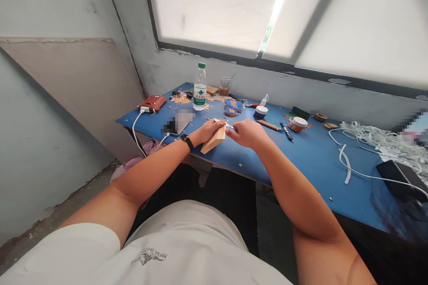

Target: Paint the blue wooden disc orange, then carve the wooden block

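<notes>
Over the front edge of the blue table, my left hand (209, 131) is closed on a small round wooden piece (221, 123), which rests against the upper end of a pale wooden block (214, 141). The block slants down toward me, past the table edge. My right hand (249, 132) is wrapped around a knife, mostly hidden in the fist; its short shiny blade (229, 126) points left at the round piece. Whether blade and wood touch is too small to tell. Light wood chips lie about the hands.
Behind the hands stand a water bottle (199, 91), a plastic cup (225, 87), and jars (297, 124). A phone (182, 122) and a brown leather case (152, 103) lie left, with white cables. Pens, wood shavings, shredded paper (384, 142) and a black box (401, 180) are on the blue table (310, 169).
</notes>
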Motion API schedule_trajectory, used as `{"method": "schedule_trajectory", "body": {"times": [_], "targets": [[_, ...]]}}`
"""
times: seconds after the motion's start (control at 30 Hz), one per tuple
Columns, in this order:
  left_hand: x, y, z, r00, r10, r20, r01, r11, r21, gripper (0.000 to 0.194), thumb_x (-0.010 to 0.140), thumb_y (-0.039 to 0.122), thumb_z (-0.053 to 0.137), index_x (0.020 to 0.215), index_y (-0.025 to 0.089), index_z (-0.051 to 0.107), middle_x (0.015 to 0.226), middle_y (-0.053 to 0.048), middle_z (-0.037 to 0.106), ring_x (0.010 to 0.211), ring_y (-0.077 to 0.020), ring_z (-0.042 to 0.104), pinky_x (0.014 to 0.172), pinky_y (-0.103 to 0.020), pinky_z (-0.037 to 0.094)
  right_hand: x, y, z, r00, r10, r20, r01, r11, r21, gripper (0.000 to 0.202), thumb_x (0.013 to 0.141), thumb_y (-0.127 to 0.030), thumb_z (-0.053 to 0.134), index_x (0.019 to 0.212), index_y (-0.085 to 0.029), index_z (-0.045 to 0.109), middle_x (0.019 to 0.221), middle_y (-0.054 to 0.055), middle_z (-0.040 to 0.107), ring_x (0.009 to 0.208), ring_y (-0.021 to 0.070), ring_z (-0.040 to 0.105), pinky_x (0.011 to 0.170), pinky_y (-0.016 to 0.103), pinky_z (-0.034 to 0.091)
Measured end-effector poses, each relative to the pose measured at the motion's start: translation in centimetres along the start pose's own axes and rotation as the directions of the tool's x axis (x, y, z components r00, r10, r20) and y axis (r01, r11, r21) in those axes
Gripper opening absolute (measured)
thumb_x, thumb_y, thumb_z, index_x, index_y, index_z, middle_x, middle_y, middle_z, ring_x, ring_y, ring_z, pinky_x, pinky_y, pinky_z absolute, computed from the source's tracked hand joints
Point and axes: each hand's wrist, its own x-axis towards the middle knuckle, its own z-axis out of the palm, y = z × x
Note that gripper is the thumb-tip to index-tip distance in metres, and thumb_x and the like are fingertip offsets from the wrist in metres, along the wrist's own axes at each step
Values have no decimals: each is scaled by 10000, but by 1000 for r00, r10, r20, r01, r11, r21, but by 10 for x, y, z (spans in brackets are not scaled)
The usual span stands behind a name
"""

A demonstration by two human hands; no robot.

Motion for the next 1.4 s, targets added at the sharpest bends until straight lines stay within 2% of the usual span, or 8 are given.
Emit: {"method": "schedule_trajectory", "body": {"times": [0.2, 0.3, 0.43, 0.63, 0.9, 1.07, 1.23, 1.4], "targets": [[-3, 0, 1, 999, -13, 42, 15, 999, -34, 772, 1209, 888, 585, 743, 280, 494, 662, -6, 477, 665, -198, 460, 623, -358, 413, -1, 10, -6, 998, 54, 29, -55, 998, 17, 816, 1252, -934, 563, 873, -224, 698, 897, 135, 739, 845, 254, 645, 722, 412, 319], [-5, -1, 2, 996, -30, 85, 36, 996, -79, 863, 1170, 1035, 569, 764, 274, 527, 658, 1, 483, 653, -191, 465, 612, -353, 409, 1, 16, -5, 998, -51, 31, 47, 992, 119, 695, 1255, -864, 629, 956, -239, 673, 866, 82, 704, 811, 232, 607, 730, 395, 336], [-3, -4, 3, 995, -24, 94, 35, 992, -119, 850, 1186, 1016, 575, 786, 267, 543, 671, 6, 481, 675, -189, 471, 633, -348, 402, 4, 24, 1, 982, -187, -9, 181, 935, 304, 427, 1245, -667, 712, 1224, -240, 693, 866, -2, 681, 806, 214, 595, 767, 353, 377], [-4, -5, 3, 993, 47, 111, -32, 990, -140, 851, 1114, 1044, 630, 846, 236, 639, 756, 0, 570, 718, -184, 480, 682, -344, 411, 7, 28, 7, 958, -285, -3, 262, 878, 401, 408, 1247, -631, 652, 1092, -254, 673, 885, -5, 661, 802, 191, 555, 777, 346, 395], [-6, 6, 6, 994, -72, 83, 85, 984, -154, 525, 1288, 529, 519, 844, 252, 566, 751, -3, 551, 716, -189, 468, 741, -360, 443, 3, 22, 0, 972, -235, 11, 228, 952, 203, 550, 1272, -686, 603, 915, -267, 631, 833, 25, 655, 780, 202, 529, 757, 389, 328], [-6, 12, 8, 993, -95, 67, 104, 984, -146, 433, 1242, 343, 480, 821, 259, 541, 746, -6, 538, 709, -185, 442, 717, -356, 439, -2, 16, -4, 980, -201, 15, 198, 974, 113, 521, 1286, -641, 605, 950, -253, 697, 846, 45, 675, 781, 217, 520, 752, 403, 308], [-7, 13, 4, 998, -40, 51, 45, 993, -111, 343, 1143, 265, 562, 805, 235, 614, 739, -8, 567, 732, -194, 468, 747, -349, 480, -4, 13, -6, 987, -160, 7, 159, 985, 61, 472, 1294, -579, 645, 967, -248, 722, 863, 63, 683, 772, 223, 501, 734, 406, 275], [-2, 7, 0, 999, 11, 53, -10, 1000, -20, 366, 1121, 354, 626, 771, 250, 609, 697, 2, 543, 701, -202, 505, 720, -351, 474, -3, 12, -5, 991, -131, 2, 131, 991, -7, 479, 1322, -570, 591, 1047, -237, 797, 909, 84, 737, 837, 255, 599, 744, 405, 298]]}}
